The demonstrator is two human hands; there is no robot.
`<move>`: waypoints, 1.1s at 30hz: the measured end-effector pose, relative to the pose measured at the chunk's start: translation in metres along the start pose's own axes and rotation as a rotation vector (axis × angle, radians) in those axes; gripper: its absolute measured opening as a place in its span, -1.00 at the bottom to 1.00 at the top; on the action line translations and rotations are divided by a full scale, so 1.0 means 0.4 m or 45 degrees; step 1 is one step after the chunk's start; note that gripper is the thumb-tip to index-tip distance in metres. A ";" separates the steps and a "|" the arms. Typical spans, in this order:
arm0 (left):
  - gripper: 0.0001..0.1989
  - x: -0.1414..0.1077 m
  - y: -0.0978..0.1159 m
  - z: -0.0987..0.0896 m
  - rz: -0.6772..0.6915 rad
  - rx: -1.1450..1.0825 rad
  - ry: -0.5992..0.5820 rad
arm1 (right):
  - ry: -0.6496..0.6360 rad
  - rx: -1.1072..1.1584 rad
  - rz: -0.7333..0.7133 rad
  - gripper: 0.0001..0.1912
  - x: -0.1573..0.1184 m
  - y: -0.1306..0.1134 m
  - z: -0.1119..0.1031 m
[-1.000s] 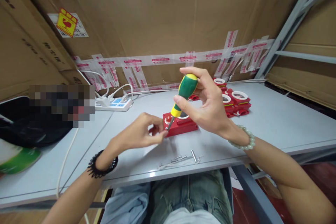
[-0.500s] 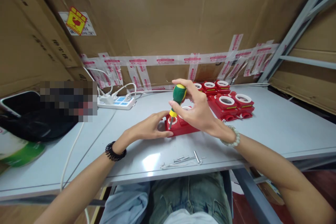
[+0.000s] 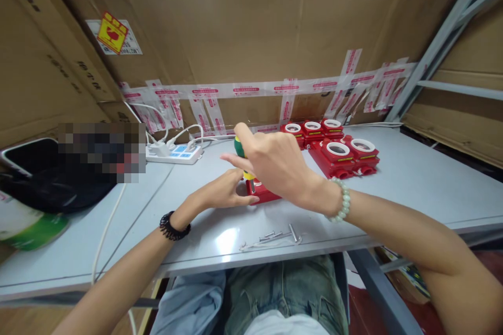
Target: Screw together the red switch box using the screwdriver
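Note:
My right hand [image 3: 277, 165] is closed round the green and yellow handle of a screwdriver [image 3: 239, 147]. The screwdriver's metal shaft points down at the left end of a red housing [image 3: 264, 196] lying on the table. Much of that housing is hidden beneath my right hand. My left hand [image 3: 226, 190] grips the housing's left end, thumb along the front edge and fingers behind. Several silvery screws [image 3: 275, 235] lie near the table's front edge, below the housing.
More red housings with white rings [image 3: 338, 149] stand at the back right. A white power strip [image 3: 176, 153] with plugs and cables is at the back left, beside a black bag [image 3: 78, 191]. Cardboard [image 3: 251, 21] rises behind the grey-white table [image 3: 412, 178].
My right hand has turned over and moved left and a little down, now covering more of the housing. The screwdriver handle has tilted left. My left hand has stayed in place.

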State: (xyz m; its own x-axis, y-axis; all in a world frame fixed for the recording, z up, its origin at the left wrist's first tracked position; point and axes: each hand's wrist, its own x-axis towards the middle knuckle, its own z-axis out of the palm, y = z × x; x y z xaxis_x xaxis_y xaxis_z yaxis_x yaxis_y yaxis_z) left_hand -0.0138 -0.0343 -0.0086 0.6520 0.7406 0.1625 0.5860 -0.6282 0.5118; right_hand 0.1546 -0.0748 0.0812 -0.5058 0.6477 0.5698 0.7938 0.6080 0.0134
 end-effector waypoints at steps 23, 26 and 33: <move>-0.75 -0.028 0.058 -0.042 0.142 -0.484 0.375 | -0.357 0.291 -0.429 -0.86 0.074 0.061 -0.052; -0.70 -0.013 0.064 -0.032 0.178 -0.689 0.451 | -0.316 0.308 -0.373 -0.85 0.067 0.066 -0.038; -0.71 0.018 0.079 -0.033 0.193 -0.863 0.585 | -0.186 0.665 -0.325 -0.70 0.039 0.113 -0.024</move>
State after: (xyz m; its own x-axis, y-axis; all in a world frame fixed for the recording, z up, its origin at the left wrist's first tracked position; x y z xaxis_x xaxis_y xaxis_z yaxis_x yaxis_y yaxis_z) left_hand 0.0029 -0.0458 0.0198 0.3530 0.7756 0.5232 -0.0050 -0.5576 0.8301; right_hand 0.1860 -0.0418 0.0986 -0.7294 0.4851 0.4824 0.3886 0.8741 -0.2914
